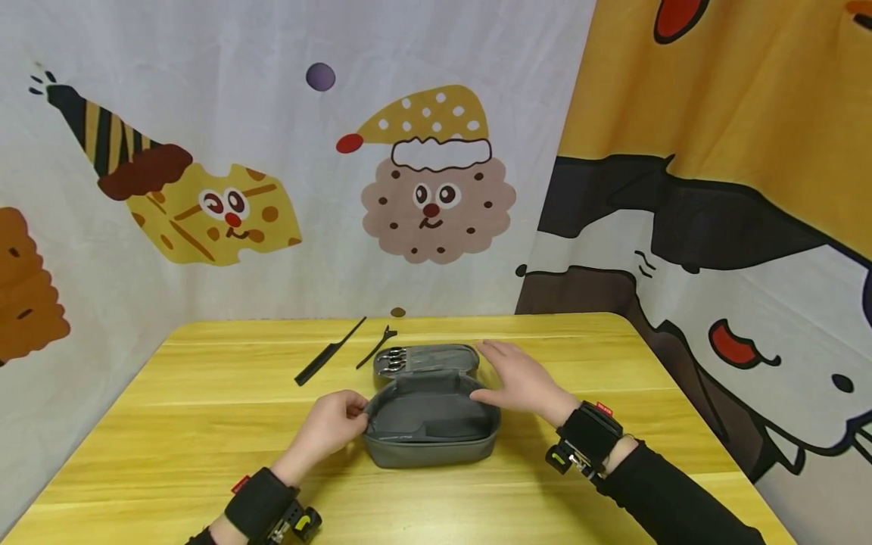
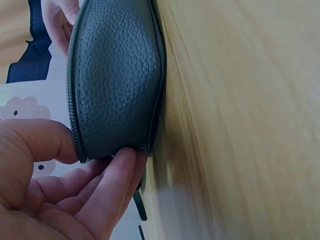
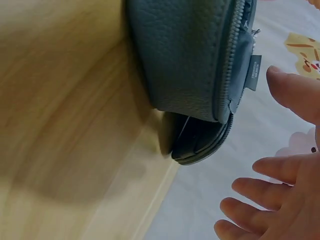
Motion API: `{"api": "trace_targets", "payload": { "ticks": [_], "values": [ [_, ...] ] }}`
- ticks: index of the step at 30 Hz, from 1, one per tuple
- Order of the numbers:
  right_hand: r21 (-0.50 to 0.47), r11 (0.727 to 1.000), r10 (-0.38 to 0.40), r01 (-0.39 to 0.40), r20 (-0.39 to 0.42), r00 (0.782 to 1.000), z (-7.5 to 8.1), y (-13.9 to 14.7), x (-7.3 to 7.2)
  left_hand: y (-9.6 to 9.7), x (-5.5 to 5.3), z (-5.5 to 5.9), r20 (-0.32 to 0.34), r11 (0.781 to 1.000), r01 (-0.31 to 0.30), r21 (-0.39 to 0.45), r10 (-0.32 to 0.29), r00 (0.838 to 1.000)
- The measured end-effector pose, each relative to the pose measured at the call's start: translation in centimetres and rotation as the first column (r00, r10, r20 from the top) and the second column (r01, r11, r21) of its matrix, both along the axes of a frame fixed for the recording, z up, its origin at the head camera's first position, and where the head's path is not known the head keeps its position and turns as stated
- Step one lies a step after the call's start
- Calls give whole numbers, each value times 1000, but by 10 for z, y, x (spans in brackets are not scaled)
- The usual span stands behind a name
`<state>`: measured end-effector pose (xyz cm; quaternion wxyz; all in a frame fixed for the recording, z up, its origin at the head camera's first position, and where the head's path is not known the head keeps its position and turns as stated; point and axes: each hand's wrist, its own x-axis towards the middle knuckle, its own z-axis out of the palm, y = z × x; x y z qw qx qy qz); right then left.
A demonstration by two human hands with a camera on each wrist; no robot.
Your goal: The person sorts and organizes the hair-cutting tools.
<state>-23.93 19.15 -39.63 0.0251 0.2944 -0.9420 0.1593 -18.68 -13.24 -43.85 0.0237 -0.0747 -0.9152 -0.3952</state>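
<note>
A grey zippered case [image 1: 429,454] of pebbled leather stands unzipped on the table, its lid [image 1: 436,357] folded back to the far side. Several metal scissors [image 1: 393,360] sit in the lid's left part. My left hand [image 1: 334,424] pinches the case's left end; in the left wrist view the thumb [image 2: 55,142] lies at the zip edge and the fingers [image 2: 112,185] at the outer wall. At the case's right side my right hand [image 1: 521,378] is spread, thumb over the rim, holding nothing. The right wrist view shows its fingers [image 3: 265,192] apart from the case.
Left of the lid lie a black tail comb [image 1: 320,363] and a black hair clip [image 1: 377,348] on the wooden table [image 1: 204,424]. Behind the table's far edge hangs a printed curtain [image 1: 272,113].
</note>
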Motion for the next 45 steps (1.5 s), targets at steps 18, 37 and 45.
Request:
{"api": "trace_targets", "payload": {
  "ticks": [18, 37, 45],
  "values": [
    [36, 992, -123, 120, 87, 989, -8, 3, 3, -1, -1, -2, 4, 1000, 8, 2, -8, 1000],
    [-13, 996, -83, 85, 89, 993, -22, -7, 1, -1, -2, -3, 0, 1000, 9, 9, -9, 1000],
    [-6, 1000, -25, 25, 46, 999, -23, -8, -2, -3, -3, 0, -1, 1000, 20, 17, -20, 1000]
  ]
}}
